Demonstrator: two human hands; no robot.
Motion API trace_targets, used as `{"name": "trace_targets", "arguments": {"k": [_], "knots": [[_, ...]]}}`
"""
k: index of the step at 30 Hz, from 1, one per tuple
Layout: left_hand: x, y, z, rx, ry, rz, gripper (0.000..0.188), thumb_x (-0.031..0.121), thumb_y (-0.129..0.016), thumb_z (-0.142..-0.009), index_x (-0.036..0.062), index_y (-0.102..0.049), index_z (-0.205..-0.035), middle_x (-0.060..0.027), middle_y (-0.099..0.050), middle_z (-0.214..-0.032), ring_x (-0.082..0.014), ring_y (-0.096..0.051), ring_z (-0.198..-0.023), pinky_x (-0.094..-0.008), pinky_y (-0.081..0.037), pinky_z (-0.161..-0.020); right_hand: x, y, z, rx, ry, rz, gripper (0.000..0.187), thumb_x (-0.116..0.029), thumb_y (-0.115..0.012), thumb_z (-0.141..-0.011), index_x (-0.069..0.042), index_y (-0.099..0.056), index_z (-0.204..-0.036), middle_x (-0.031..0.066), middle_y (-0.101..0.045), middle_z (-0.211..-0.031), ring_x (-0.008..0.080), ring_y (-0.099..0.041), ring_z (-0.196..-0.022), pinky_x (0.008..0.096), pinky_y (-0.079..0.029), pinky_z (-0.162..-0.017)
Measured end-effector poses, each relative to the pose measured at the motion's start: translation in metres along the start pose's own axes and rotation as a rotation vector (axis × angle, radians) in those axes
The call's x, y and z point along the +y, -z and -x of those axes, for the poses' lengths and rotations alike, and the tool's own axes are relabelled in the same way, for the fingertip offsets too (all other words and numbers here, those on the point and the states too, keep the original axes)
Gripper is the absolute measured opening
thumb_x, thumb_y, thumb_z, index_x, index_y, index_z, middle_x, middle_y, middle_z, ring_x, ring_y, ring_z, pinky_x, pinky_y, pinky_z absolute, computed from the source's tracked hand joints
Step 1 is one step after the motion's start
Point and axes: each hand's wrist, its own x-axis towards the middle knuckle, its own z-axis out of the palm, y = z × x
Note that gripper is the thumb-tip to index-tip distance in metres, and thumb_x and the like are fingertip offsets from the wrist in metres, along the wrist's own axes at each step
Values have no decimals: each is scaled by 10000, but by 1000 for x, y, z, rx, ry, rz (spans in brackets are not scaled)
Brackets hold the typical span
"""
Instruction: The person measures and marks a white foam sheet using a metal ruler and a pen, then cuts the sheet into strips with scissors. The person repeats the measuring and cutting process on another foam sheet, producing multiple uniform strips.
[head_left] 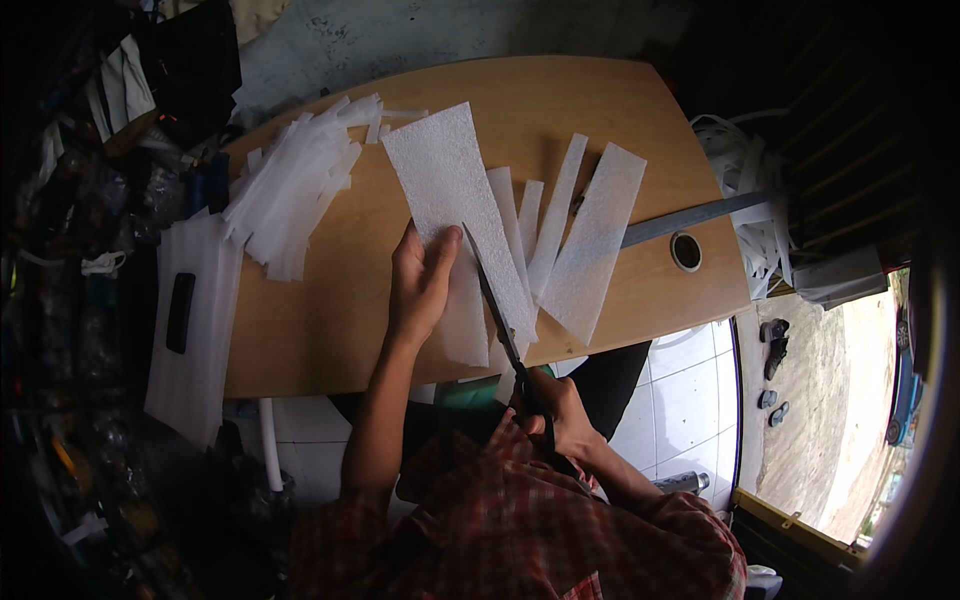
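My left hand (418,285) is closed on a white foam sheet (440,150), thumb on top, holding it up over the table's near part. My right hand (568,412) grips black-handled scissors (490,295) at the table's near edge. Their blades lie along a slit in the sheet, pointing away from me, the tip close to my left thumb. A narrower foam piece (463,320) hangs left of the blades. Just right of the sheet, several cut foam strips (553,215) and a wider foam piece (605,225) lie on the table.
A metal ruler (695,218) extends past the right edge of the wooden table (330,345), near a round hole (685,251). Piled foam strips (290,195) lie at left, beside larger foam sheets (205,260) with a black phone-like object (181,312) on them. White scraps (745,170) hang at right.
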Motion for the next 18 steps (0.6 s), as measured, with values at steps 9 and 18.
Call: {"name": "trace_targets", "arguments": {"k": [9,18], "knots": [[5,-9,10,-41,44,46,276,152,-550,-953,-30,-545,-1160,-65,-624,-1059,-96,-555,-958,-252,-425,-865,8,-8,-4,80,19,-69,741,-699,-670,-666,11,-523,-818,100,-505,-606,194,-459,-525,337,-404,-516],[6,-15,18,-29,103,109,225,200,-581,-935,26,-563,-1077,39,-586,-802,14,-442,-592,-161,-331,-469,14,-12,-3,122,71,-67,695,-662,-710,-649,-3,-529,-775,82,-499,-595,173,-468,-518,321,-397,-502]]}}
